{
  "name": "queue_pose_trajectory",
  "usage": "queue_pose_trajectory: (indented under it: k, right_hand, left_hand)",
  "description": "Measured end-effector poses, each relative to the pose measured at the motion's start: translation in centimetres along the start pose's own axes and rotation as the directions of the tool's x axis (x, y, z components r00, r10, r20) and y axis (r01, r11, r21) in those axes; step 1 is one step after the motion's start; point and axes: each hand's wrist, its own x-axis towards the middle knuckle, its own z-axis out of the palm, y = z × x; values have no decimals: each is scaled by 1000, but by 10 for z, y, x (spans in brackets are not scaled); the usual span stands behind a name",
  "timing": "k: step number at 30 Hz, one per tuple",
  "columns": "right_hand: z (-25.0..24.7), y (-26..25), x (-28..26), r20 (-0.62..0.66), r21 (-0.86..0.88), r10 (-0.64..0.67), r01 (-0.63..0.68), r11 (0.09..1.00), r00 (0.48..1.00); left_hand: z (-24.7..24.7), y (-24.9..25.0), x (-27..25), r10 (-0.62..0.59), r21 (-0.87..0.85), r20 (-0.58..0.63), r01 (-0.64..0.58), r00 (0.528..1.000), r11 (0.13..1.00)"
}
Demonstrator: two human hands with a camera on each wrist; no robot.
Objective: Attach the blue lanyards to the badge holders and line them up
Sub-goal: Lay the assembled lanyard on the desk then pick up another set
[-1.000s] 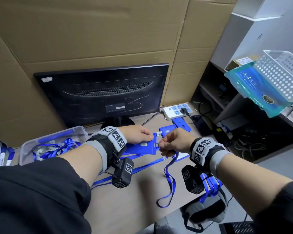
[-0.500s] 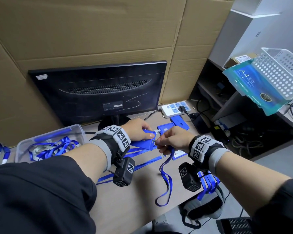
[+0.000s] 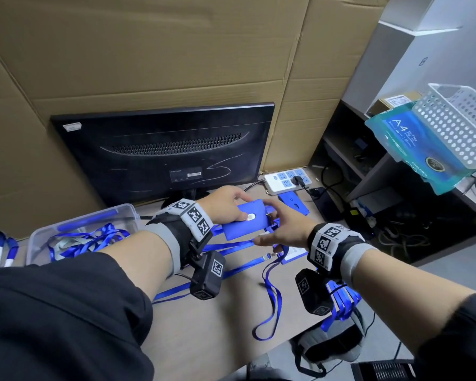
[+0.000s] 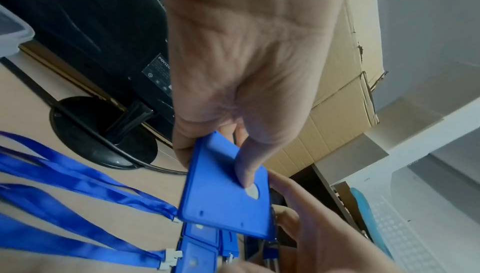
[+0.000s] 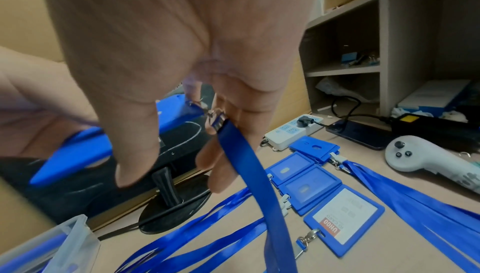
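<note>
My left hand (image 3: pixel 241 211) grips a blue badge holder (image 3: pixel 245 222) just above the table, thumb on its back near the oval hole (image 4: pixel 250 192). A blue lanyard (image 3: pixel 271 295) hangs from a metal clip (image 5: pixel 214 116) at the holder's right end and loops down onto the table. My right hand (image 3: pixel 271 225) hovers beside that end with fingers spread and relaxed; the strap (image 5: pixel 249 166) runs past the fingers (image 5: pixel 221 166). Other holders with lanyards lie in a row (image 5: pixel 306 183), one showing a white insert card (image 5: pixel 342 218).
A black monitor (image 3: pixel 162 155) stands right behind the hands, against cardboard. A clear box of lanyards (image 3: pixel 80 235) sits at left, a power strip (image 3: pixel 286 180) at back right, a grey controller (image 5: pixel 420 158) to the right. A lanyard bundle (image 3: pixel 341 298) hangs off the table's right edge.
My right hand was pinching the clip at the holder's end; its fingers have now opened. The left hand has lifted and turned the holder a little.
</note>
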Motion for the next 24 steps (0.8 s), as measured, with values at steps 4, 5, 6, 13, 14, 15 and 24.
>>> queue_pose_trajectory:
  k: [4, 5, 6, 13, 14, 15, 24]
  right_hand:
    - [2, 1, 5, -47, -197, -172, 160, 967, 984]
    - [3, 1, 7, -68, -221, -227, 207, 953, 972]
    - [4, 0, 8, -83, -253, -277, 249, 935, 957]
    - [7, 8, 13, -81, -172, -123, 107, 979, 989]
    - [7, 6, 11, -93, -52, -112, 108, 993, 989]
    - [7, 2, 8, -111, 70, -108, 116, 991, 988]
    - [-9, -11, 9, -360, 590, 41, 193, 784, 932]
  left_hand:
    - [2, 10, -2, -122, -258, 29, 126, 992, 958]
    - [3, 12, -2, -120, -301, 38, 126, 992, 945]
    - [4, 15, -4, -108, -344, 49, 118, 993, 931]
    - [1, 15, -4, -185, -534, -19, 146, 983, 832]
    - [1, 13, -4, -169, -523, -16, 136, 986, 841]
    - [2, 12, -4, -142, -526, 2, 122, 990, 842]
    - [21, 15, -16, 36, -568, 339, 175, 940, 804]
